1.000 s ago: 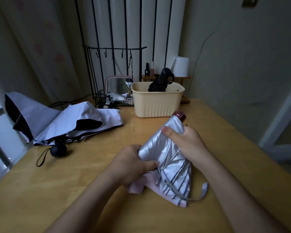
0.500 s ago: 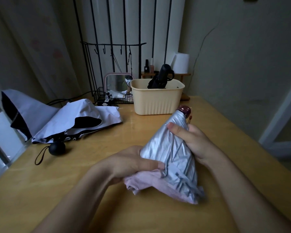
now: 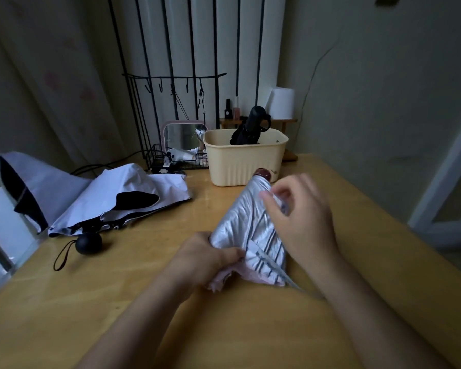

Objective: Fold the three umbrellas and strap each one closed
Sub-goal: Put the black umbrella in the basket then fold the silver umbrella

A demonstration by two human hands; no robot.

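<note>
A silver umbrella with a pink lining and dark red cap lies collapsed on the wooden table, pointing away from me. My left hand grips its lower folds. My right hand hovers over the canopy and pinches the end of its strap near the top. A white umbrella with a black lining lies loose at the left, its round black handle near the table's edge. A black umbrella stands folded in the cream basket.
Behind the basket stand a wire rack with a pink mirror, a small wooden shelf with bottles, and a white roll. A window lies beyond the table's left edge and a wall along the right.
My right hand has let go of the canopy's upper side and now holds the strap end above it. The left hand keeps its grip on the lower folds.
</note>
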